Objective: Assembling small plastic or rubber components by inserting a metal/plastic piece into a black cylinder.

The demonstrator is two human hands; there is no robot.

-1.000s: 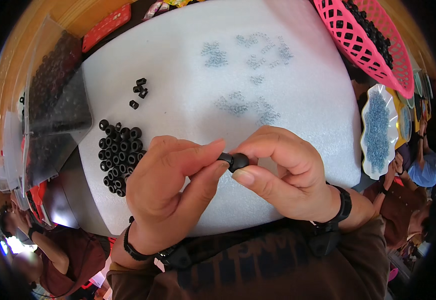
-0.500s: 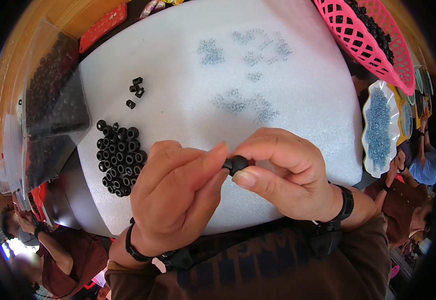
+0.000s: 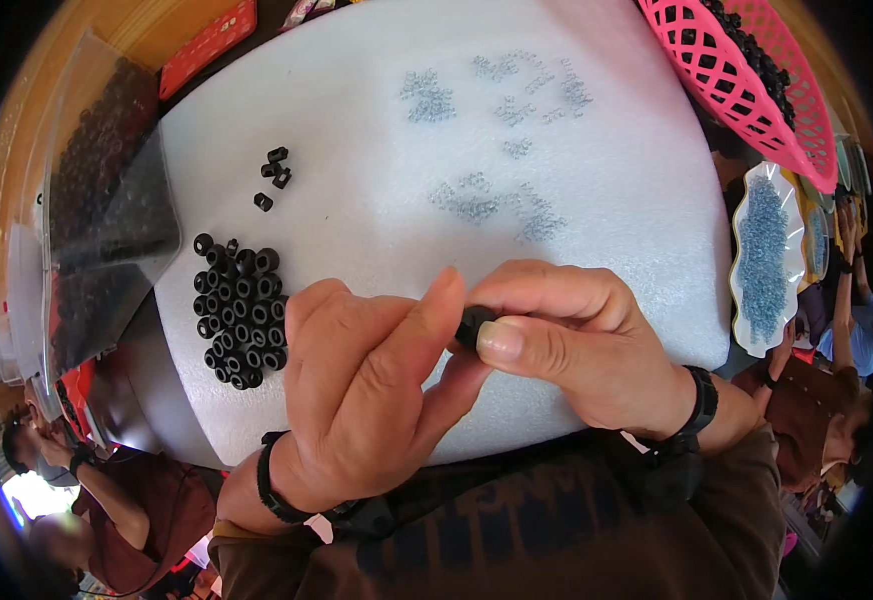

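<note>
Over the near middle of a white foam sheet [image 3: 357,130], my two hands meet at the fingertips. A small rounded black plastic part [image 3: 473,324] sits between them. My right hand [image 3: 592,350] pinches it between thumb and forefinger. My left hand [image 3: 367,385] is closed, its thumb and finger pressed against the part's left side; whether it grips a second piece there is hidden. Left of my left hand lies a pile of black ring-ended plastic parts [image 3: 243,314]. Beyond it are several smaller black pieces [image 3: 275,170].
Small clear pieces [image 3: 427,97] lie scattered in groups across the sheet's far half. A pink lattice basket [image 3: 657,45] of black parts stands at far right, above a white scalloped dish [image 3: 744,335] of clear pieces. A transparent bin [image 3: 162,235] holds dark parts at left. Other people [image 3: 122,520] sit at both sides.
My left fingertips have moved right, closer to my right hand. The small black piece that showed beside the rounded part is now out of sight, and my right thumb covers more of that part.
</note>
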